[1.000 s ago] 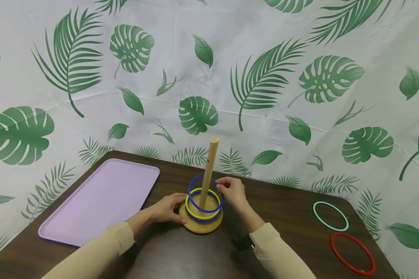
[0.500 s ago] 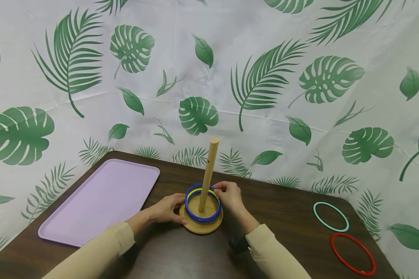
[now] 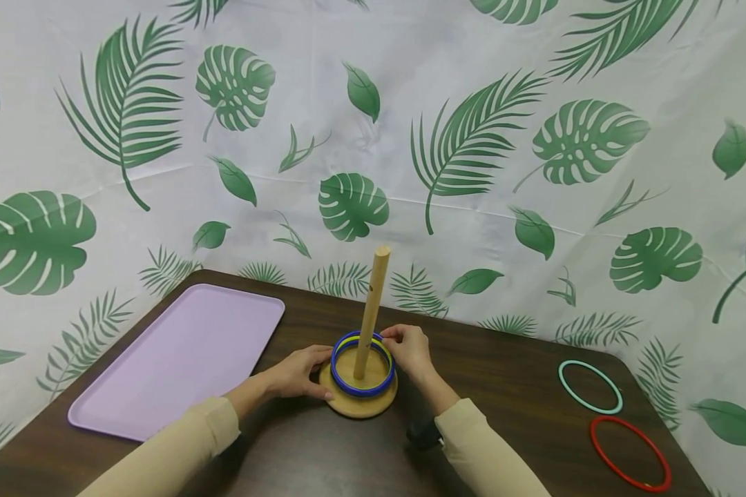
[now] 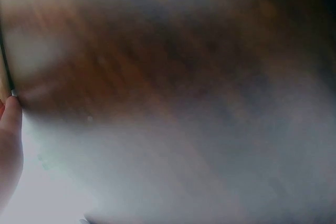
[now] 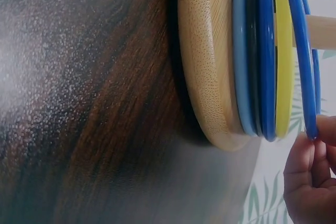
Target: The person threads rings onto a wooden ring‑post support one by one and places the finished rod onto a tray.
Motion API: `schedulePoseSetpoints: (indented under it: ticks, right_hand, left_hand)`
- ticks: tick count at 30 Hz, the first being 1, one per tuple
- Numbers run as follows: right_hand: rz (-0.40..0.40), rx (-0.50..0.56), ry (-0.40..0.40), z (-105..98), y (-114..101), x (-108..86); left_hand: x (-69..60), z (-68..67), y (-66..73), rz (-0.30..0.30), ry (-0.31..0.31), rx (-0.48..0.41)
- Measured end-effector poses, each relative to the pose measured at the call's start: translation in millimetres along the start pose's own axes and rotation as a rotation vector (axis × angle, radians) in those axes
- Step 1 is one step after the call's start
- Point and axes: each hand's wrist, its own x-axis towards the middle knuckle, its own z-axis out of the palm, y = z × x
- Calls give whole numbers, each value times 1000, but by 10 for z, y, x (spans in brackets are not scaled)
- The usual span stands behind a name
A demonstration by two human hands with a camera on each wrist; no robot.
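A round wooden base (image 3: 358,410) carries an upright wooden post (image 3: 373,304). My left hand (image 3: 300,373) holds the base's left edge, thumb on the near side. In the left wrist view only a digit (image 4: 11,129) shows, at the left border. My right hand (image 3: 408,351) pinches the right side of a blue ring (image 5: 304,61) between thumb and fingers. That ring encircles the post, slightly tilted over a yellow ring (image 5: 284,72). Below the yellow one, the right wrist view shows another blue ring (image 5: 267,72) and a pale blue ring (image 5: 241,61) nearest the base.
A lilac tray (image 3: 186,352) lies on the dark wooden table (image 3: 323,455) at left. At the right edge lie a mint-green ring (image 3: 566,391) and a red ring (image 3: 617,472). A leaf-patterned cloth (image 3: 410,124) hangs behind the table.
My right hand has lowered the blue ring along the post onto or close above the yellow ring. Over the last half second it barely moves. The left hand stays in place.
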Motion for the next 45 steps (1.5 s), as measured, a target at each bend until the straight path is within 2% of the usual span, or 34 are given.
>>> schedulePoseSetpoints:
  ticks: [15,30,35,45]
  right_hand:
    - [45,-4,2,44,52,10]
    - [45,1,18,90,88,12]
    - [68,22,20,92,90,14]
    - [87,98,27,80,113,-4]
  left_hand:
    - [-6,2,-2,1,14,10]
    - [4,10,-12,-4,17,19]
    - [12,8,-20,8,19,43]
    - [9,11,-21,-8,16,34]
